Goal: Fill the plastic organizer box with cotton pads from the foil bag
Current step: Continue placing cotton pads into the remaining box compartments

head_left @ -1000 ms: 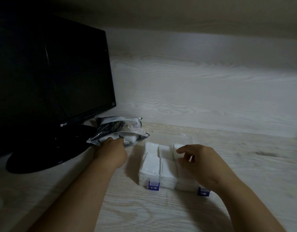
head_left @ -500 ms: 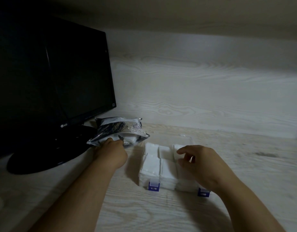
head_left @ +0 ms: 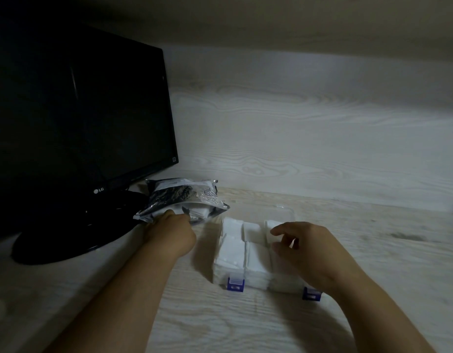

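Cotton pads (head_left: 253,256) nearly fill the plastic organizer box (head_left: 286,211) on the desk (head_left: 246,322), the right hand (head_left: 312,248) hovering over them, fingers loose and apart, likely to settle the stacks, while the left hand (head_left: 172,233) reaches into the foil bag (head_left: 179,197) just beside it for more, its grip hidden.

The left forearm (head_left: 123,289) runs from the lower left of the frame up toward the middle, wrist straight. The left hand (head_left: 172,233) lies back-up just left of centre, knuckles foremost, its fingers reaching away from the camera and out of sight past the knuckles (so their grip cannot be told). The right forearm (head_left: 368,301) comes in from the lower right, slanting up and left. The right hand (head_left: 307,248) hovers right of centre, palm down and turned leftward, forefinger and thumb parted, the other fingers loosely bent.
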### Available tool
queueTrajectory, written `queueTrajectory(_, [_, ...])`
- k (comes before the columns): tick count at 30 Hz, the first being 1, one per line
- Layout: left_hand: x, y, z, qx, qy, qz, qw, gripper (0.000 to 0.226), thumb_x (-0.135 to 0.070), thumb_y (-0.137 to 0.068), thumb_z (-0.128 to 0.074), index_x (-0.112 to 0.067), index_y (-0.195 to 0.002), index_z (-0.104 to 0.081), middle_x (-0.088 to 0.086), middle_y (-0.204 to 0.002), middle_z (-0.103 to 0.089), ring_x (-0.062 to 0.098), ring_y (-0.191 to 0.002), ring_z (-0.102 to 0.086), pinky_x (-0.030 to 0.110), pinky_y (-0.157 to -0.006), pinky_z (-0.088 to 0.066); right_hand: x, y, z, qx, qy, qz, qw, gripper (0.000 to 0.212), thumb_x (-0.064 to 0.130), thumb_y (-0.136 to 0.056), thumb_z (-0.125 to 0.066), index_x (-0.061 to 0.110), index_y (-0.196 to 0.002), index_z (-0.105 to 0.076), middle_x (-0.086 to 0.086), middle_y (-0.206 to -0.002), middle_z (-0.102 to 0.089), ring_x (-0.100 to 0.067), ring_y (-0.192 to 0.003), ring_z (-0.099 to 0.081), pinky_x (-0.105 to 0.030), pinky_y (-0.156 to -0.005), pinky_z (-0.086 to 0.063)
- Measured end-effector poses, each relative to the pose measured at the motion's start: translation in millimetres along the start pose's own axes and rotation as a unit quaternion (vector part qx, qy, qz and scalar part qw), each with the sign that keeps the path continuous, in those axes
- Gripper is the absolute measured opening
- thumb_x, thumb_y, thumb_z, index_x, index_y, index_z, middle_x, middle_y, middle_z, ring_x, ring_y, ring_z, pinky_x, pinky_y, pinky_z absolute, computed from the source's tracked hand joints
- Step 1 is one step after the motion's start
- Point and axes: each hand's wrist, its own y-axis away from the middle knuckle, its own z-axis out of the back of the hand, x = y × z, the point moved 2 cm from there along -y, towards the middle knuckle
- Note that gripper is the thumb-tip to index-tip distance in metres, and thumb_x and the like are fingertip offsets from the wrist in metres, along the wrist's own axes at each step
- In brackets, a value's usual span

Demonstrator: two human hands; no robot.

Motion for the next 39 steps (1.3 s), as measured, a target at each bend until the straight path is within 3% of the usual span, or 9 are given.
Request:
queueTrajectory(12, [-1.8, 1.7, 1.7, -0.018, -0.005, 0.006, 1.0, 0.039, -0.027, -0.088, -0.05, -0.018, -0.126, -0.056, 0.009, -0.137, -0.051, 0.03, -0.123, -0.05, 0.034, -0.096, -0.044, 0.4, -0.2, 0.1, 0.009, 0.002, 0.0, 1.0, 0.028, 0.035, -0.095, -0.056, 0.038, -0.123, -0.061, 0.023, -0.087, -0.054, 0.002, -0.08, -0.054, -0.011, -0.063, -0.041])
queueTrajectory(20, [0.4, -0.3, -0.2, -0.004, -0.007, -0.009, 1.0, 0.044, -0.029, -0.088, -0.048, -0.028, -0.132, -0.054, 0.01, -0.138, -0.042, 0.031, -0.129, -0.041, 0.038, -0.106, -0.039, 0.5, -0.2, 0.1, 0.012, 0.0, 0.001, 1.0, 0.029, 0.036, -0.095, -0.057, 0.038, -0.123, -0.061, 0.023, -0.088, -0.055, 0.001, -0.081, -0.055, -0.011, -0.066, -0.042])
queueTrajectory(39, [2.8, -4.7, -3.4, -0.011, 0.01, -0.002, 1.0, 0.043, -0.032, -0.088, -0.049, -0.024, -0.13, -0.054, 0.01, -0.139, -0.045, 0.032, -0.129, -0.044, 0.038, -0.105, -0.04, -1.1, -0.8, -1.3, 0.007, -0.002, 0.002, 1.0, 0.028, 0.034, -0.094, -0.058, 0.039, -0.12, -0.063, 0.023, -0.085, -0.055, 0.005, -0.075, -0.054, -0.01, -0.064, -0.041])
